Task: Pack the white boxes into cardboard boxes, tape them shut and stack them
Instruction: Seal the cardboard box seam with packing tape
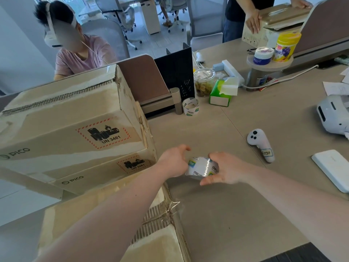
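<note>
Nearest, a taped cardboard box [105,233] is sitting under the left forearm. Both hands are grasping a roll of clear tape [203,168] just above the table [236,214]: left hand [174,161] curling round its left side, right hand [226,168] cupping its right. Beyond, two stacked cardboard boxes [71,125] are standing at left; a second tape roll [190,106] is sitting farther back.

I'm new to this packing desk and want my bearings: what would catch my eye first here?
Probably the two hands at centre, the left hand and right hand gripping a roll of tape above the table. To their left stand stacked cardboard boxes with battery warning labels, and a white controller lies to the right.
</note>
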Action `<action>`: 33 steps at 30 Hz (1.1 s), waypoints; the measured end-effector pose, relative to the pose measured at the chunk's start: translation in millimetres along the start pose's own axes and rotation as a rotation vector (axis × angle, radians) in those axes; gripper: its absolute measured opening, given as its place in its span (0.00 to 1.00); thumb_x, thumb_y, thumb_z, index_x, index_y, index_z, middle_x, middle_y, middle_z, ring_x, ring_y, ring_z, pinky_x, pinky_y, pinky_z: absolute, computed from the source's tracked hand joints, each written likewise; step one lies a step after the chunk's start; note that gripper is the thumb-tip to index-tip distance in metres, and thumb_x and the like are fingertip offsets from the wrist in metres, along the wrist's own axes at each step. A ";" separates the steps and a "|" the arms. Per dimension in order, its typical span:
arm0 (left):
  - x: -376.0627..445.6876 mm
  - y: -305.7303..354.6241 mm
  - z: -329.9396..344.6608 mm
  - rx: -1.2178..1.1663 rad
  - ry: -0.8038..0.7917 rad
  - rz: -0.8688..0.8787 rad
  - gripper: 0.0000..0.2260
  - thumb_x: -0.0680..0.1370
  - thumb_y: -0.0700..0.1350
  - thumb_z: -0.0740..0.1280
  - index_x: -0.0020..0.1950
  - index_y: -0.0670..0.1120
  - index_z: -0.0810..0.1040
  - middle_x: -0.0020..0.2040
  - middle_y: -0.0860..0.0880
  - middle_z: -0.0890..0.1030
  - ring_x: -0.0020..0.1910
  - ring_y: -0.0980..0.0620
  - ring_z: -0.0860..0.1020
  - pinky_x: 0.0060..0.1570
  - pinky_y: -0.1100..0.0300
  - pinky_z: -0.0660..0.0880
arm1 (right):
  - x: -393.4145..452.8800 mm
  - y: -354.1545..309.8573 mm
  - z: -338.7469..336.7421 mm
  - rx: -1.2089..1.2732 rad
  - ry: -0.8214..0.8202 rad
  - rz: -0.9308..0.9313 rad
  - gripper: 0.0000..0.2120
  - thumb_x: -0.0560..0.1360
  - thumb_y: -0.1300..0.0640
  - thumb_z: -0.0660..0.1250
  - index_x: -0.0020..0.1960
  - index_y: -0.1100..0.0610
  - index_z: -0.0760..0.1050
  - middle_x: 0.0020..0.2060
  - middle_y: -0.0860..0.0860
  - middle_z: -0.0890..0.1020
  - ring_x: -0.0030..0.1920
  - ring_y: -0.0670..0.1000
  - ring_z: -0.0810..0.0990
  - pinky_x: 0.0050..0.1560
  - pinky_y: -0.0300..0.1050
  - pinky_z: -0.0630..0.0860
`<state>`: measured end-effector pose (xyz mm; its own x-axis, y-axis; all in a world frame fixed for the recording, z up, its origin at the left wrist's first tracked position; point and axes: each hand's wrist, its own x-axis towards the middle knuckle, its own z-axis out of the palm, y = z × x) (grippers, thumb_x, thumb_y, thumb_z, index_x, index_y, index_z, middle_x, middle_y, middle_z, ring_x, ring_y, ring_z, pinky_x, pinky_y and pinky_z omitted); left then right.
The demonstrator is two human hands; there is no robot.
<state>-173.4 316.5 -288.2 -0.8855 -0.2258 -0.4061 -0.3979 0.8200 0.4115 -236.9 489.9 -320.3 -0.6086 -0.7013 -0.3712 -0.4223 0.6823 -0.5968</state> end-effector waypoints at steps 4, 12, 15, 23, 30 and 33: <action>-3.5 7.1 -6.7 0.045 0.076 0.048 0.08 0.77 0.38 0.59 0.53 0.47 0.73 0.49 0.47 0.80 0.50 0.46 0.77 0.51 0.53 0.76 | -1.9 -12.4 -7.3 0.198 0.134 0.088 0.30 0.68 0.30 0.64 0.52 0.56 0.74 0.45 0.54 0.81 0.43 0.52 0.78 0.40 0.44 0.72; -14.4 28.8 -35.5 0.113 0.172 0.246 0.05 0.76 0.38 0.60 0.49 0.47 0.70 0.48 0.45 0.78 0.46 0.43 0.75 0.42 0.55 0.72 | 1.1 -34.6 -27.9 -0.025 0.136 0.075 0.14 0.80 0.44 0.59 0.63 0.44 0.74 0.52 0.41 0.77 0.53 0.48 0.75 0.45 0.39 0.68; -1.9 30.7 -53.1 0.119 0.256 0.270 0.05 0.75 0.37 0.60 0.47 0.47 0.70 0.46 0.46 0.78 0.44 0.44 0.75 0.44 0.52 0.77 | 8.8 -46.6 -31.8 0.197 0.270 0.020 0.12 0.82 0.50 0.57 0.42 0.48 0.74 0.41 0.44 0.76 0.48 0.49 0.74 0.43 0.36 0.66; 43.3 34.8 -73.1 -0.044 0.371 0.053 0.32 0.81 0.42 0.59 0.79 0.47 0.44 0.56 0.46 0.79 0.46 0.50 0.79 0.43 0.57 0.77 | 100.3 -59.7 -76.2 0.604 0.354 0.074 0.09 0.80 0.52 0.62 0.53 0.53 0.79 0.45 0.50 0.82 0.47 0.51 0.81 0.49 0.46 0.77; 100.5 31.0 -86.9 -0.300 0.434 -0.226 0.40 0.78 0.38 0.62 0.79 0.51 0.37 0.68 0.43 0.72 0.38 0.54 0.75 0.28 0.65 0.66 | 198.2 -51.0 -95.1 0.584 0.366 0.110 0.11 0.79 0.50 0.64 0.49 0.56 0.80 0.37 0.49 0.78 0.36 0.45 0.75 0.34 0.36 0.68; 119.0 21.3 -85.3 -0.258 0.467 -0.268 0.34 0.77 0.38 0.63 0.79 0.48 0.50 0.73 0.45 0.67 0.58 0.46 0.75 0.46 0.58 0.75 | 229.1 -36.5 -101.3 0.705 0.416 0.217 0.16 0.77 0.48 0.66 0.45 0.61 0.82 0.34 0.53 0.78 0.37 0.51 0.76 0.39 0.42 0.71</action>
<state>-307.7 262.2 -258.2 -0.7344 -0.6629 -0.1457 -0.6160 0.5609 0.5531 -428.9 325.2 -311.5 -0.8838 -0.3424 -0.3187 0.1661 0.4073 -0.8981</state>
